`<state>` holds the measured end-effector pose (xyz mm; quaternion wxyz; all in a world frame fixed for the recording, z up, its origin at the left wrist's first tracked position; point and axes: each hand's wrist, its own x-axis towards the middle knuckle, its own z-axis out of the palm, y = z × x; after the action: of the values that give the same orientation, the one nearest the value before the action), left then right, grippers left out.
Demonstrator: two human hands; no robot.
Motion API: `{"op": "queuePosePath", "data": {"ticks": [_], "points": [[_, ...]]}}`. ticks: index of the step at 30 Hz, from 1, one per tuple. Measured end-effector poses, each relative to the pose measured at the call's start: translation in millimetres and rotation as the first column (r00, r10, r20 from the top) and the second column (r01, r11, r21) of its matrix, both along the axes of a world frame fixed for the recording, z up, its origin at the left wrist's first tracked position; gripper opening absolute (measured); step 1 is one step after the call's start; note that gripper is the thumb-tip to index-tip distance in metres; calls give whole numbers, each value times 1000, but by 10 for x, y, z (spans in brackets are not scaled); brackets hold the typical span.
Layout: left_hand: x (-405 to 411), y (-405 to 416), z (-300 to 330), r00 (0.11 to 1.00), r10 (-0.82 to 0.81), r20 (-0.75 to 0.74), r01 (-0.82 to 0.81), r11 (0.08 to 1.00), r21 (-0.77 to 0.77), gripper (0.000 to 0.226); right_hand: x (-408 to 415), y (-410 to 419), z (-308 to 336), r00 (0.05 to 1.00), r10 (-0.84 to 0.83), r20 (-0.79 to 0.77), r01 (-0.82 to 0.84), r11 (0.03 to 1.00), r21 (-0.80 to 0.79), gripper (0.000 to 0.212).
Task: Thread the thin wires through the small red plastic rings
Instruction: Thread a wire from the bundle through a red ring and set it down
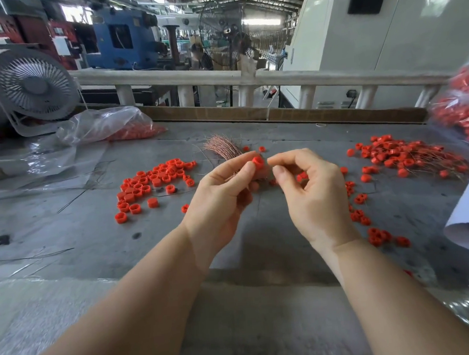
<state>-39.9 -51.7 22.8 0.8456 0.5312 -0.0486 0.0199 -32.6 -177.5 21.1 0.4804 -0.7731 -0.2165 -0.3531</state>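
Note:
My left hand (223,194) pinches a small red plastic ring (258,162) between thumb and forefinger and also grips a bundle of thin copper-coloured wires (222,146) that fans out behind it. My right hand (311,189) is just right of the ring, thumb and forefinger curled close together; whether a wire is between them is too fine to tell. A pile of loose red rings (151,182) lies to the left on the grey table (94,240). To the right lies a heap of rings with wires through them (402,157).
A clear plastic bag of red rings (131,128) lies at the back left beside a white desk fan (32,85). Another bag of red parts (462,108) sits at the right edge. Scattered rings (368,224) lie near my right wrist. A white railing (167,80) borders the table's far side.

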Motion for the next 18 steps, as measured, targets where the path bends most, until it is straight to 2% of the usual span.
{"op": "queuePosePath", "data": {"ticks": [4, 9, 18], "points": [[-12, 18, -3, 996, -71, -60, 73, 997, 35, 28, 1, -13, 13, 999, -27, -40, 28, 999, 21, 14], [-12, 21, -3, 988, -122, -94, 121, 993, -15, 18, -13, -23, 27, 998, -36, -53, 37, 999, 22, 13], [-13, 32, 2, 979, -176, -105, 172, 984, -48, 18, -16, -19, 23, 998, 2, -61, 0, 1000, 27, 19]]}}
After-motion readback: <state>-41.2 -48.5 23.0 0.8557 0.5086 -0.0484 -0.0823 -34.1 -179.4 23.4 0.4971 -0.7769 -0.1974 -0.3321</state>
